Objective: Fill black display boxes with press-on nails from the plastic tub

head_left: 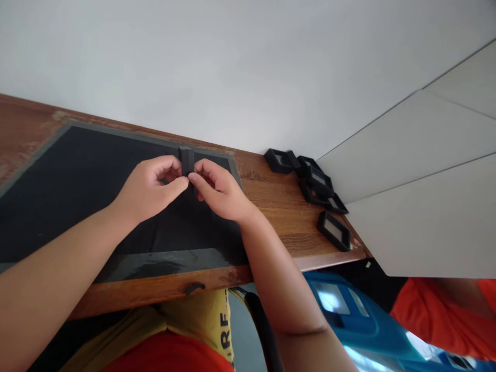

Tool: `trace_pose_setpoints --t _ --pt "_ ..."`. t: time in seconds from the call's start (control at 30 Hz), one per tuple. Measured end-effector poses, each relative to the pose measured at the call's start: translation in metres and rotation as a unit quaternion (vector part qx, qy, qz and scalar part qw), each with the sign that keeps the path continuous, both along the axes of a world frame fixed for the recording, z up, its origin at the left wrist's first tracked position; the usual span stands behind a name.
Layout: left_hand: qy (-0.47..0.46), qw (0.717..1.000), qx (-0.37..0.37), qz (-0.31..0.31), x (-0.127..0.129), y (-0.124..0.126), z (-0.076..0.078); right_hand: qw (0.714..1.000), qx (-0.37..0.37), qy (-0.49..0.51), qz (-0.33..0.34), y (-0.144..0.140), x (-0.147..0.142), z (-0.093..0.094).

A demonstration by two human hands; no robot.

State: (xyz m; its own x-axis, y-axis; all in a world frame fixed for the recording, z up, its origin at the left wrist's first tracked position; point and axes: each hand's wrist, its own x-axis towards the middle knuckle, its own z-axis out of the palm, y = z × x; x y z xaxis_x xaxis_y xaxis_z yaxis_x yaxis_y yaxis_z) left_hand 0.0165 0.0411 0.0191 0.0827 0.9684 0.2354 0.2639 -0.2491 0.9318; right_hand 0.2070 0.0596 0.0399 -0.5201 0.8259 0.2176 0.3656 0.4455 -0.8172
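Between my two hands, over the black mat point(96, 175), is a small black box point(187, 159) seen narrow side on. My left hand point(153, 187) grips it from the left, thumb and fingers closed at its lower end. From the other side my right hand point(219, 188) pinches the same box, its thumb tip almost meeting the left thumb. The fingertips cover the box's lower part, so its near end is hidden.
Several black box frames with pale windows point(320, 180) lie piled on the wooden table point(267, 199) at the right. One frame point(334, 230) lies apart near the front edge. A white wall point(194, 67) rises behind. A person's orange sleeve point(437, 315) shows lower right, beside blue plastic point(349, 305).
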Motion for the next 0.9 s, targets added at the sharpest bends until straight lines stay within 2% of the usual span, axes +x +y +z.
trace_pose_setpoints --t 0.13,0.3,0.5,0.73,0.9 --pt "-0.03 0.999 -0.017 0.013 0.001 0.002 0.0 1.0 0.009 -0.019 0.006 -0.002 -0.001 0.004" --pt "-0.052 0.996 -0.061 0.039 0.0 0.0 0.003 0.998 0.03 -0.046 -0.018 -0.006 -0.002 0.007" --pt "-0.029 0.998 -0.028 0.045 -0.001 -0.003 0.008 0.997 0.043 -0.063 -0.023 -0.008 -0.003 0.01" --pt "-0.026 0.997 -0.059 0.04 -0.001 -0.002 0.01 0.995 0.066 -0.066 -0.016 -0.008 -0.003 0.01" --pt "-0.029 0.997 -0.053 0.046 0.002 -0.004 0.01 0.995 0.079 -0.061 -0.005 -0.009 -0.003 0.01"
